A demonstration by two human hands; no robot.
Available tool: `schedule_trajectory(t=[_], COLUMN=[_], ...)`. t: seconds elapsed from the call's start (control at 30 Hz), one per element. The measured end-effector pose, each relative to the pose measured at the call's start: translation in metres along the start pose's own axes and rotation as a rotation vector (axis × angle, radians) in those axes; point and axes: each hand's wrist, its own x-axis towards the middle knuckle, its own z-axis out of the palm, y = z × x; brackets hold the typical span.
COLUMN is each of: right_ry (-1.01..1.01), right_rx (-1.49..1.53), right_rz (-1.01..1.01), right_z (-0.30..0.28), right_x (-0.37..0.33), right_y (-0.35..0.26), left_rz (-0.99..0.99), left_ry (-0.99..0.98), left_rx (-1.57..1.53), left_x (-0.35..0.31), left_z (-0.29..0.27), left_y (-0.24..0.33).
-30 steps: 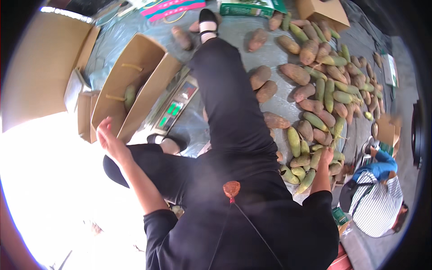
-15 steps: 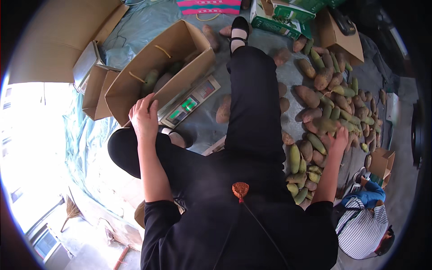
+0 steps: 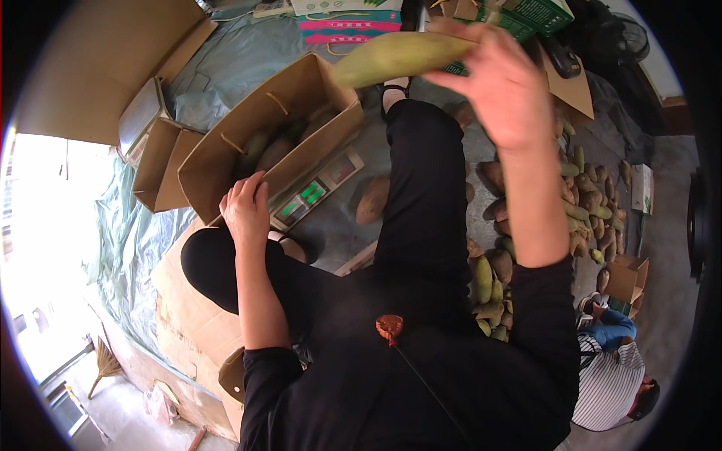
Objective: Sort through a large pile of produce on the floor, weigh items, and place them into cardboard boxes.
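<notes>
My right hand [image 3: 504,86] is raised at the upper right of centre, blurred by motion. It grips one end of a long, yellow-green, tapered piece of produce [image 3: 398,59], whose other end reaches over the far right corner of an open cardboard box [image 3: 308,150]. My left hand [image 3: 247,207] has its fingers bent over the near edge of that box. Inside lie several green and brown pieces, partly in shadow. The box has yellow cord handles and sits on a scale [image 3: 312,194] with a green-lit display.
On the right, a heap of green and brown produce [image 3: 590,199] covers the floor. Green cartons [image 3: 538,15] and a pink-and-blue box [image 3: 350,28] stand at the back. A smaller cardboard box [image 3: 162,169] is left of the scale. A person in stripes [image 3: 611,383] is at the lower right.
My right hand has risen from the heap at the right and swung up and leftward, carrying the yellow-green piece towards the box. My left hand has stayed at the box's near edge.
</notes>
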Motion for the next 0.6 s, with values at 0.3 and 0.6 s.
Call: schedule_trajectory(t=[0.3, 0.6], right_ry=[0.063, 0.144], right_rx=[-0.895, -0.902], right_rz=[-0.359, -0.316], right_z=[0.079, 0.015], right_x=[0.042, -0.030], right_y=[0.138, 0.066], left_rz=[0.094, 0.134], left_ry=[0.007, -0.018], left_rx=[-0.089, -0.095], left_x=[0.003, 0.002], left_z=[0.009, 0.017], left_y=[-0.003, -0.015])
